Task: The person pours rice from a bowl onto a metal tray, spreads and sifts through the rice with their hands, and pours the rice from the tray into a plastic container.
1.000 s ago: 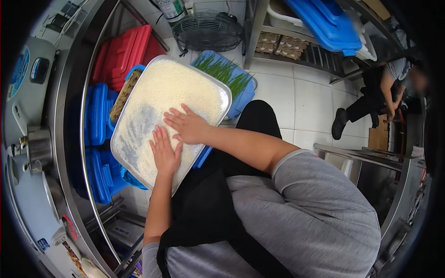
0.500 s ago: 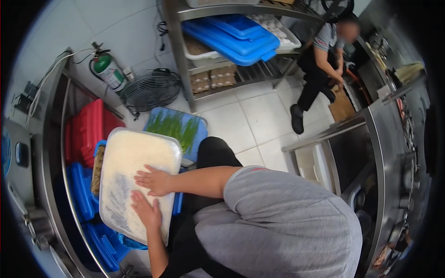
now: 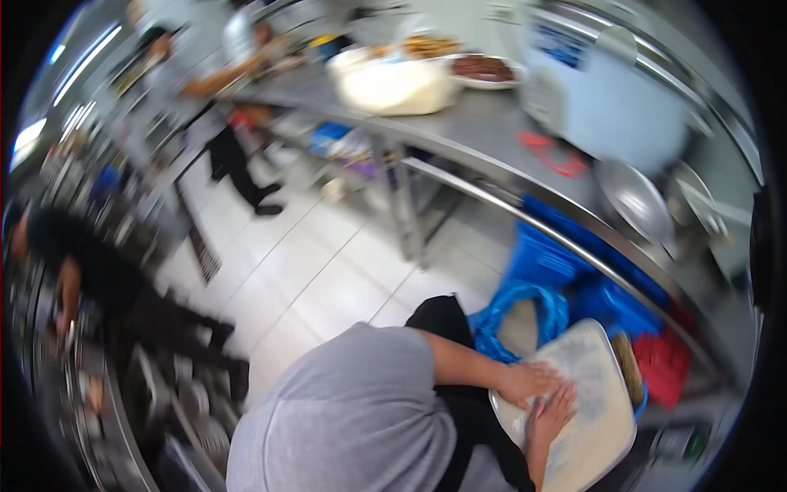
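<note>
A pale tray [image 3: 616, 435] of off-white, powdery crumbs [image 3: 586, 443] lies at the lower right, with a greyish bare patch towards its far side. My left hand [image 3: 529, 384] rests flat on the crumbs near the tray's edge, its fingers stretched out. Right beside it, my right hand [image 3: 551, 412] also lies on the crumbs, palm down and fingers extended. The fingertips of both hands are close together or overlapping. Nothing is gripped in either hand. A blue plastic bag [image 3: 492, 321], open around pale contents, stands just beyond my left hand.
A steel table [image 3: 484, 123] carries a large white bag [image 3: 393, 84], a plate of dark-red food [image 3: 484, 69] and a metal bowl [image 3: 631, 201]. Blue bins [image 3: 545, 258] and a red bin [image 3: 662, 365] stand beneath. Several people are at the left, one in dark clothes [image 3: 98, 262].
The view has swung round to the left, bringing the steel table and other people into sight. The tray now appears at the lower right. Both hands remain on the crumbs.
</note>
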A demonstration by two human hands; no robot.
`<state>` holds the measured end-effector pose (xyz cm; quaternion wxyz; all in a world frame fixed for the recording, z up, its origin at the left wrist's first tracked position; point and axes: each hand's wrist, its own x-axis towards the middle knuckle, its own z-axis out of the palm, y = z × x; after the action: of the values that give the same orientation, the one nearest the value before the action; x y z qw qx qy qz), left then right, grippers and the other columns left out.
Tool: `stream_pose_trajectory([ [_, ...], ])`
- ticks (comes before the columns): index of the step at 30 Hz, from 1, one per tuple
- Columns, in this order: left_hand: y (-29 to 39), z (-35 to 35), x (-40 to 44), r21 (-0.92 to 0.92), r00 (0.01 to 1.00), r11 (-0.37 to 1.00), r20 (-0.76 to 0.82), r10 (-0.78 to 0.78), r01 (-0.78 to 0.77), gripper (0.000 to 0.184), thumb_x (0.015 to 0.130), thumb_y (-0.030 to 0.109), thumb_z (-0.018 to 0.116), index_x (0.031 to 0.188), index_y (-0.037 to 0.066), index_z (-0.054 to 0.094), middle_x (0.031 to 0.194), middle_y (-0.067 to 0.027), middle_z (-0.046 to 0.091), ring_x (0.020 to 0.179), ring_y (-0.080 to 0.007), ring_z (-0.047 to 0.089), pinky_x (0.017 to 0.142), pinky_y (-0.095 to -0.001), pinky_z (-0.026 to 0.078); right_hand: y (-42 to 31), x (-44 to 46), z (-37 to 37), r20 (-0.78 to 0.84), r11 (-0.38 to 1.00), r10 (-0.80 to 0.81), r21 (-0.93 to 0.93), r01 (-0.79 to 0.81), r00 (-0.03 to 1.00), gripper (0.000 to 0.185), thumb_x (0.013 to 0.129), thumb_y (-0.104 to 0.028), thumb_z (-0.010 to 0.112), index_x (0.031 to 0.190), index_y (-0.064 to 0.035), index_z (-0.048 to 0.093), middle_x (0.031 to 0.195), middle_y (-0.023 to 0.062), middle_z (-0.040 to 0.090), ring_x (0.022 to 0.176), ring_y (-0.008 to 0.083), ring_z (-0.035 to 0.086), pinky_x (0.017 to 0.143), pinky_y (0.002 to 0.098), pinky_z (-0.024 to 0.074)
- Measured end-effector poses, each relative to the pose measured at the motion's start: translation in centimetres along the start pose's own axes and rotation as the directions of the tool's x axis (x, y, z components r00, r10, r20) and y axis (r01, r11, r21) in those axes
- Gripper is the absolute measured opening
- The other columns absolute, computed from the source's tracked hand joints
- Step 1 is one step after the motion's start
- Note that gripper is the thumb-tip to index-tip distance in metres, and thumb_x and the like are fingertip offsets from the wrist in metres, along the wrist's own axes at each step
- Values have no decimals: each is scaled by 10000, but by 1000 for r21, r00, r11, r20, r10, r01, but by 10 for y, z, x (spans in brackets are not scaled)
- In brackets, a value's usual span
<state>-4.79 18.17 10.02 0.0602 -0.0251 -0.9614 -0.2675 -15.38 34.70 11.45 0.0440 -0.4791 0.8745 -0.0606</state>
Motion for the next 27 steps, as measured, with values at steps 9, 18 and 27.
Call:
stream_pose_trajectory([
  [9, -5, -4, -15, -6, 946, 993, 303, 113, -117, 800, 885, 509, 580, 1488, 75, 285, 1577, -205, 187, 1453, -404, 183, 1175, -507, 189, -17, 7, -6, 111, 989, 29, -149, -12, 993, 638, 1003, -397, 396, 1547, -134, 193, 1608, 78, 185, 1476, 315, 174, 1151, 557, 170],
  [18, -15, -17, -40, 42, 993, 996, 88, 76, -80, 804, 883, 570, 568, 1467, 59, 356, 1552, -215, 249, 1431, -426, 232, 1164, -489, 237, -15, 7, 28, -421, 828, -315, -559, 30, 851, 766, 914, -702, 241, 1510, -229, 323, 1542, -3, 360, 1377, 239, 391, 1119, 571, 205],
  [27, -26, -44, -78, 93, 987, 996, 160, -23, 8, 738, 904, 534, 552, 1468, 91, 373, 1553, -202, 254, 1434, -423, 224, 1168, -490, 228, -35, 8, 32, -332, 862, -316, -492, 123, 889, 762, 917, -696, 246, 1509, -224, 328, 1542, 4, 361, 1374, 254, 394, 1116, 572, 210],
])
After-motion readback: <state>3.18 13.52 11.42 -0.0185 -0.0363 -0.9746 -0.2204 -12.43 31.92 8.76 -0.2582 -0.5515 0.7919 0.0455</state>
